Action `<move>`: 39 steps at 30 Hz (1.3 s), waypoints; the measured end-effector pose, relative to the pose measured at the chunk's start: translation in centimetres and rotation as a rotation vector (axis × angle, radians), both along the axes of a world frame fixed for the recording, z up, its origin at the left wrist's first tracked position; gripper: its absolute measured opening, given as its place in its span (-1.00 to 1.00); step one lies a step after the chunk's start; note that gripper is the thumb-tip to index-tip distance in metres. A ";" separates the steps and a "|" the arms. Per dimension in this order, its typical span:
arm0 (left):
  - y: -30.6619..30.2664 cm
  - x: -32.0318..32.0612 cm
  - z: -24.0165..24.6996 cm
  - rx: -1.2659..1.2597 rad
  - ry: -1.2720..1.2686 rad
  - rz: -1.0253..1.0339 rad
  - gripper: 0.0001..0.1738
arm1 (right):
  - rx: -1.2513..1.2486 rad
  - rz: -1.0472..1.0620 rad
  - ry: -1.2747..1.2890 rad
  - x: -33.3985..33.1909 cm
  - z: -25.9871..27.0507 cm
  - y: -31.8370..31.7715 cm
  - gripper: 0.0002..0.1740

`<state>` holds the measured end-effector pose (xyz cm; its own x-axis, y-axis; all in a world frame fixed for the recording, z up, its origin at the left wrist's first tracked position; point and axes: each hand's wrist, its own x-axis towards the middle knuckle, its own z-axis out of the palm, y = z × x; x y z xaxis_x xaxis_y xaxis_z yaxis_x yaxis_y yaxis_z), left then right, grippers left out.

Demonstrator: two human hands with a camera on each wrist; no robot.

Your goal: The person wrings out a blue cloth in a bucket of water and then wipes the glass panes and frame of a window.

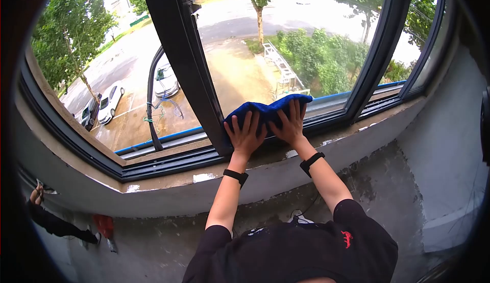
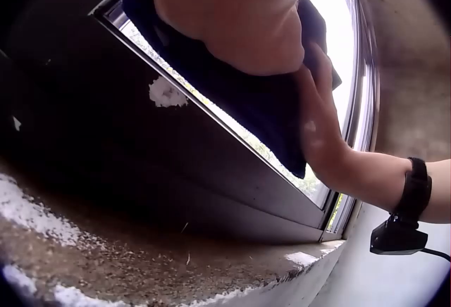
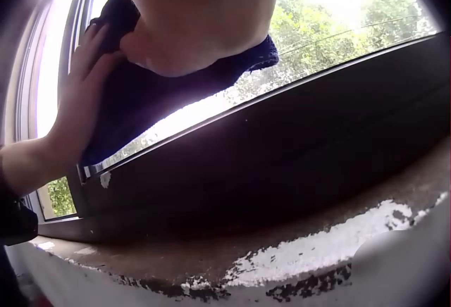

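Note:
A blue cloth (image 1: pixel 264 111) lies against the lower part of the window pane (image 1: pixel 240 73), just above the dark bottom frame. My left hand (image 1: pixel 246 137) presses on the cloth's left part with fingers spread and straight, close to the upright of the frame. On the right part, my right hand (image 1: pixel 291 126) also lies with extended fingers, its thumb side toward the left hand. In the left wrist view the cloth (image 2: pixel 246 106) hangs below the left palm. The right wrist view shows the cloth (image 3: pixel 141 106) spanning both hands, with some fingertips hidden.
A thick dark upright (image 1: pixel 189 53) stands left of the hands. Below runs a rough sill (image 1: pixel 275 152) with flaking white patches. A black cable (image 1: pixel 151 104) hangs at the left opening. Another person's leg (image 1: pixel 61 226) and a red item (image 1: pixel 103 226) are at lower left.

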<state>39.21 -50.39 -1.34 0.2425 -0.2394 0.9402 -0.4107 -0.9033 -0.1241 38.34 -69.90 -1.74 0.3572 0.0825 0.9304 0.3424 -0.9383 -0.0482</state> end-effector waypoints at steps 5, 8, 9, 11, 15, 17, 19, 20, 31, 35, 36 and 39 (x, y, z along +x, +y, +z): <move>-3.4 0.0 8.4 -0.043 -0.057 -0.013 -0.32 | 0.059 0.039 -0.084 0.2 8.5 -2.3 -0.34; -5.4 0.1 16.2 -0.059 -0.107 -0.010 -0.31 | 0.043 0.064 -0.172 0.4 16.2 -4.3 -0.32; -6.1 0.1 18.7 -0.065 -0.132 -0.002 -0.31 | 0.040 0.073 -0.166 0.3 18.7 -4.9 -0.31; -7.3 0.3 23.4 -0.069 -0.186 -0.005 -0.30 | 0.037 0.072 -0.244 0.8 23.3 -5.7 -0.31; -8.1 2.2 35.7 0.005 -0.451 -0.004 -0.27 | -0.009 0.099 -0.483 3.3 35.5 -6.7 -0.35; -8.6 -0.2 39.4 0.025 -0.440 -0.062 -0.28 | -0.075 0.079 -0.469 0.7 39.3 -6.6 -0.34; -8.3 0.0 41.0 0.096 -0.505 0.002 -0.25 | -0.070 0.064 -0.484 1.0 40.0 -6.5 -0.33; -8.2 -0.1 40.5 0.104 -0.494 0.012 -0.24 | -0.079 0.066 -0.472 1.0 39.7 -6.6 -0.33; -6.2 1.6 27.7 -0.130 -0.302 0.149 -0.25 | -0.003 0.123 -0.357 2.1 29.9 -2.9 -0.40; -4.6 1.6 26.2 -0.134 -0.267 0.136 -0.28 | 0.018 0.099 -0.372 2.5 28.1 -0.9 -0.42; -4.2 1.4 25.6 -0.124 -0.234 0.122 -0.29 | 0.043 0.090 -0.370 2.3 27.6 -0.4 -0.43; -2.8 1.4 23.8 -0.128 -0.188 0.096 -0.30 | 0.053 0.064 -0.370 2.1 25.5 1.2 -0.45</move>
